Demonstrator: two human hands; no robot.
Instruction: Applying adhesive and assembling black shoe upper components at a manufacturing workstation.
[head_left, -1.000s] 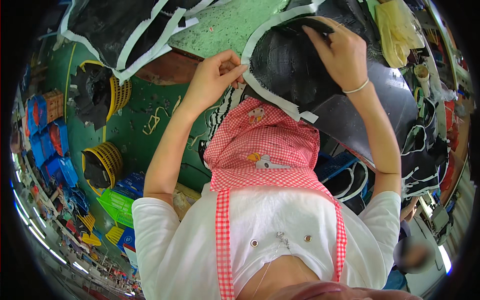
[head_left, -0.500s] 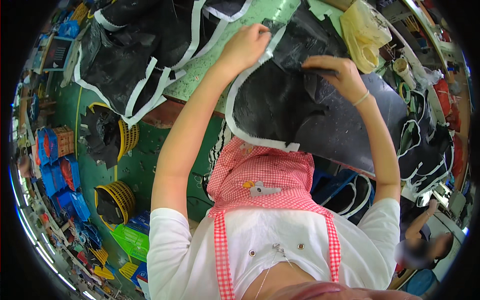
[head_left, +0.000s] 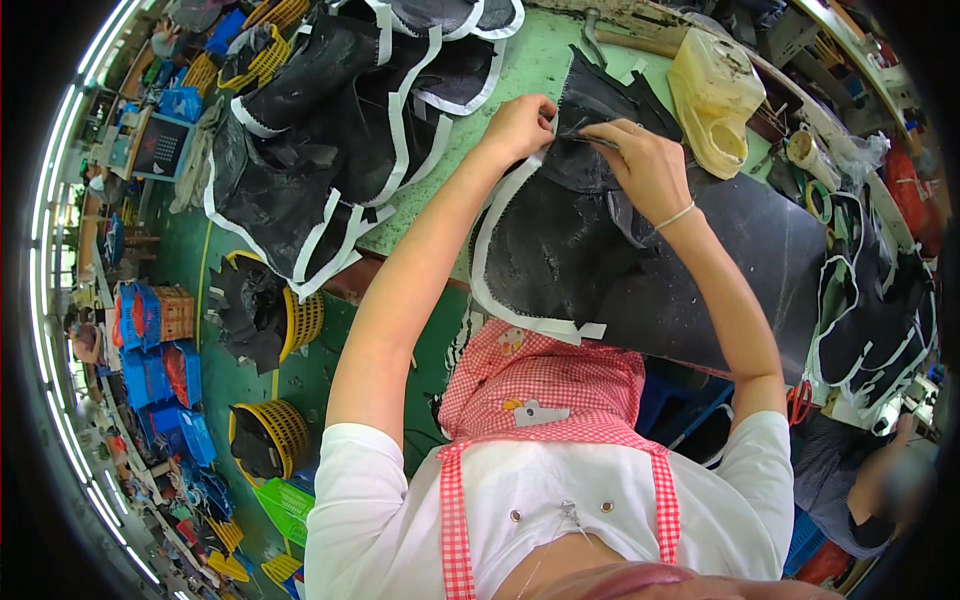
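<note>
A black sheet piece (head_left: 545, 240) with a white taped edge lies on the worktable, its lower edge hanging near my lap. My left hand (head_left: 522, 130) is closed in a pinch on its edge, where the white tape ends. Close beside it, my right hand (head_left: 648, 172) is closed on a thin, dark, flat item (head_left: 598, 140), whose tip reaches the edge by my left fingers. I cannot make out what kind of item it is.
More white-edged black pieces (head_left: 330, 140) are heaped at the left of the green table (head_left: 440, 190). A hammer (head_left: 620, 42) and a yellowish plastic container (head_left: 712, 95) stand at the back. Yellow baskets (head_left: 285, 435) sit on the floor at left. Another person (head_left: 850, 490) is at lower right.
My right hand has moved left and up with the dark flat item, close to my left hand. My left hand stays on the edge. The whole view has shifted.
</note>
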